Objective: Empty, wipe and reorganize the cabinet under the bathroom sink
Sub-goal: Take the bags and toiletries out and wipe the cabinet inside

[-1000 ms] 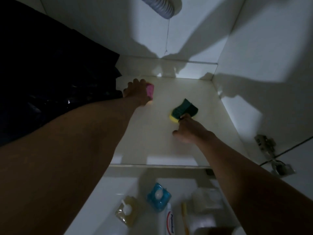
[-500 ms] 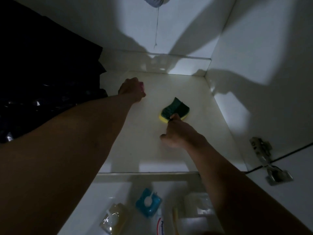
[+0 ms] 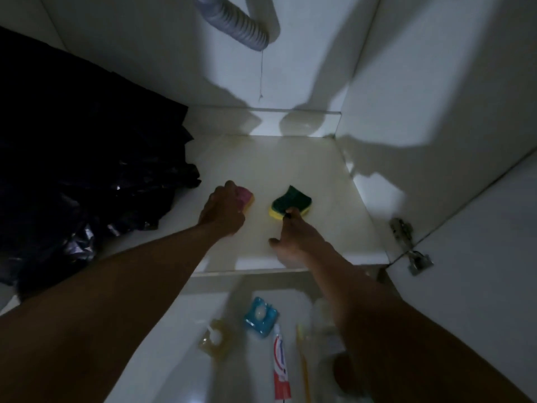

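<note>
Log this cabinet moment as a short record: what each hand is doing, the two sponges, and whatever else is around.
left hand: grips the pink sponge on the cabinet floor
right hand: one fingertip touches the green and yellow sponge
sponges: side by side, apart
at left: black plastic bag
overhead: drain hose
in front of cabinet: toothpaste tube
</note>
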Available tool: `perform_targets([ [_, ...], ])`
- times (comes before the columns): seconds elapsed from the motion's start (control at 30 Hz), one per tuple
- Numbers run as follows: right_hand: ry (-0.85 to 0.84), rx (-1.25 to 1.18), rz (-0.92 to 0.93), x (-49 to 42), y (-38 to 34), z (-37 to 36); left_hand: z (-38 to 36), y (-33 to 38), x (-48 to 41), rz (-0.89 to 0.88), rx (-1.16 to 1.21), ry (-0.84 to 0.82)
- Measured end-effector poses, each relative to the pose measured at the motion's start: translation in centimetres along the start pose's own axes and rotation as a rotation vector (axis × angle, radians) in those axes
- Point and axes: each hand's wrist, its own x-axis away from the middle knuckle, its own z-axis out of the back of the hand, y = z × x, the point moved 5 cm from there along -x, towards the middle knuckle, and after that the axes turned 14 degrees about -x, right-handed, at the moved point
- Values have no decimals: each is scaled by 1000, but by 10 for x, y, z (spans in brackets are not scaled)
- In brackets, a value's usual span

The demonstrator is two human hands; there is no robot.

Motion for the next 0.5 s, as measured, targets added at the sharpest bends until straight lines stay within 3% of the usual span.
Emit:
perform_targets([
  [0.13,48,59,66,53,1,-13,15,-5,61,26,17,-6],
  [0.33,177,161,322,141,-12,-35,18,0,171,2,46,-15],
  [0.5,135,28,315,203,24,-90,-15,-4,261,110,-52,-111],
])
